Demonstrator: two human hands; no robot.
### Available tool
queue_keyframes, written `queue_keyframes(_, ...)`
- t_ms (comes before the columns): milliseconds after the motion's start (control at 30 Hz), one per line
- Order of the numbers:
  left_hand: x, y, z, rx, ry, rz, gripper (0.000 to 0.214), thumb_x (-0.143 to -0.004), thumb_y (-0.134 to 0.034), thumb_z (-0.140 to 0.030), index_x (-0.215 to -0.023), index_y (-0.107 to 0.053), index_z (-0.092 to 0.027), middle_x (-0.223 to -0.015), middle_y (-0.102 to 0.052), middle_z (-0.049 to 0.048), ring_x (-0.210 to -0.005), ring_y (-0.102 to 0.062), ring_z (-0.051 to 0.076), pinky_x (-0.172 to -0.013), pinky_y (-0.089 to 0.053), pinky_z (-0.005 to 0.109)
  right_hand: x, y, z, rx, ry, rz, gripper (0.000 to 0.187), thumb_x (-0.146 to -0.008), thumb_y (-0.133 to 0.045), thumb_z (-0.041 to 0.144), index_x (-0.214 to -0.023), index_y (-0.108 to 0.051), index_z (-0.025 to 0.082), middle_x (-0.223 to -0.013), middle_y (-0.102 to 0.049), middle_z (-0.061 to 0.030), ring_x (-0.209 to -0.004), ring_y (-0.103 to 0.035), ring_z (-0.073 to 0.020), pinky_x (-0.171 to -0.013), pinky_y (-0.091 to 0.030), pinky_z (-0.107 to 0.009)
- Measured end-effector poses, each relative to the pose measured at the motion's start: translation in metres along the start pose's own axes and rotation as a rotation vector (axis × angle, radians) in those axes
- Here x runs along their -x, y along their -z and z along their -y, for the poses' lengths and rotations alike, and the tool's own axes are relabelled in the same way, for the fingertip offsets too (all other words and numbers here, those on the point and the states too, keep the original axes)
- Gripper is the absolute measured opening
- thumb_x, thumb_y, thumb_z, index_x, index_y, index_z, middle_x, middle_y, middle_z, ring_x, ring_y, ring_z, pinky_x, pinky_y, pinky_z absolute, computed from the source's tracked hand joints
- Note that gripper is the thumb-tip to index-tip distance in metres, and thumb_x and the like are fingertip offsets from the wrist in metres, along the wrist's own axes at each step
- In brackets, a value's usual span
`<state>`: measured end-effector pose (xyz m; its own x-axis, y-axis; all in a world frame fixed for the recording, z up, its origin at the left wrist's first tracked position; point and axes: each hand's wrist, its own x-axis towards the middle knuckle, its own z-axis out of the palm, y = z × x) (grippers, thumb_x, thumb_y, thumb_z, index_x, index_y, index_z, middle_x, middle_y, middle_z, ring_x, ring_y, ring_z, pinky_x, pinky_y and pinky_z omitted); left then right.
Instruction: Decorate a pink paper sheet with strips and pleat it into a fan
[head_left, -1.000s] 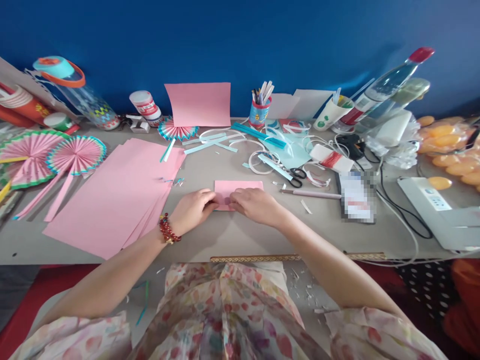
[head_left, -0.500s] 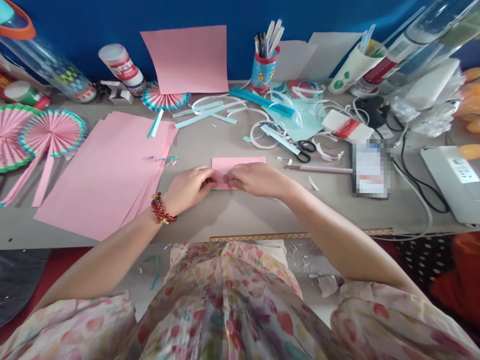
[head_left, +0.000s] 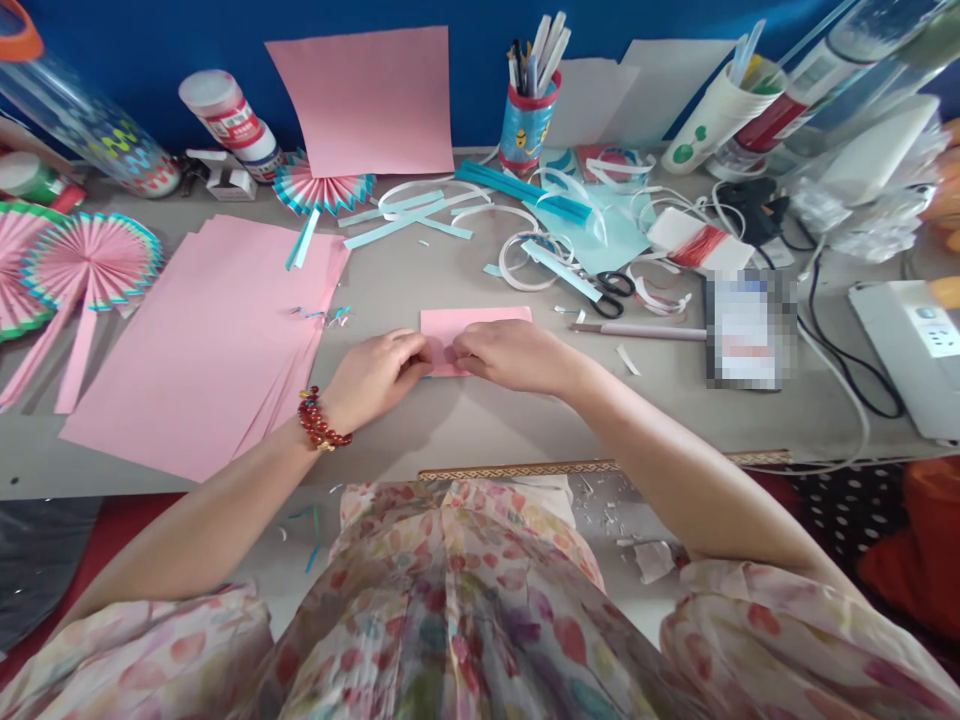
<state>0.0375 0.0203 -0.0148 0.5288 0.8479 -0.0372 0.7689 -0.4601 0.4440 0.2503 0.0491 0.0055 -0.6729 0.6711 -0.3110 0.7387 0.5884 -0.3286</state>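
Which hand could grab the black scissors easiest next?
Probably the right hand: it rests on the small pink paper, on the same side as the scissors. The left hand would have to cross over the right.

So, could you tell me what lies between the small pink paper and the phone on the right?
Between the small pink paper and the phone lie a lilac pen and a white paper scrap, as the head view shows.

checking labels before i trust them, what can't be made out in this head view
All in the head view:
Near edge of the pink paper piece: covered by the left hand and right hand; pinching or pressing, unclear.
Flat item right of the scissors: pixelated blur.
Clear patterned bottle: cut off by the top-left edge.
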Motion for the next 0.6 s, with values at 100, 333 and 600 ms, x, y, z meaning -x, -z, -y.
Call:
queue_keyframes(100,0.0011,-0.0006,-0.0005,-0.009,-0.006,-0.006,0.013,-0.093,-0.049,-0.022,-0.087,-0.059,-0.019,-0.086,-0.060,0.0023,-0.074,-0.056,0.016,-0.065,-0.038,0.027,0.0000,0.0003,0.0007,0.012,-0.003,0.008,0.027,-0.098,-0.044,0.025,-0.104,-0.069,0.018,-0.108,-0.069,-0.0077,-0.095,-0.063,-0.0202,-0.071,-0.033,-0.026)
queue_keyframes(333,0.0021,-0.0022,-0.0005,-0.019,-0.015,-0.003,0.012,-0.094,-0.048,-0.021,-0.086,-0.058,-0.019,-0.087,-0.061,0.0024,-0.079,-0.058,0.017,-0.066,-0.038,0.027,0.0009,0.0010,0.0024,0.034,-0.008,0.008,0.025,-0.098,-0.045,0.024,-0.103,-0.068,0.017,-0.108,-0.069,-0.0080,-0.096,-0.063,-0.0205,-0.071,-0.033,-0.026)
queue_keyframes(600,0.0032,-0.0054,0.0001,-0.029,-0.033,-0.026,0.012,-0.093,-0.047,-0.020,-0.086,-0.058,-0.019,-0.087,-0.061,0.0028,-0.079,-0.058,0.018,-0.069,-0.040,0.029,0.0011,-0.0004,0.0023,0.033,-0.006,-0.004,0.025,-0.098,-0.045,0.025,-0.104,-0.069,0.017,-0.109,-0.070,-0.0084,-0.095,-0.063,-0.0211,-0.071,-0.034,-0.026)
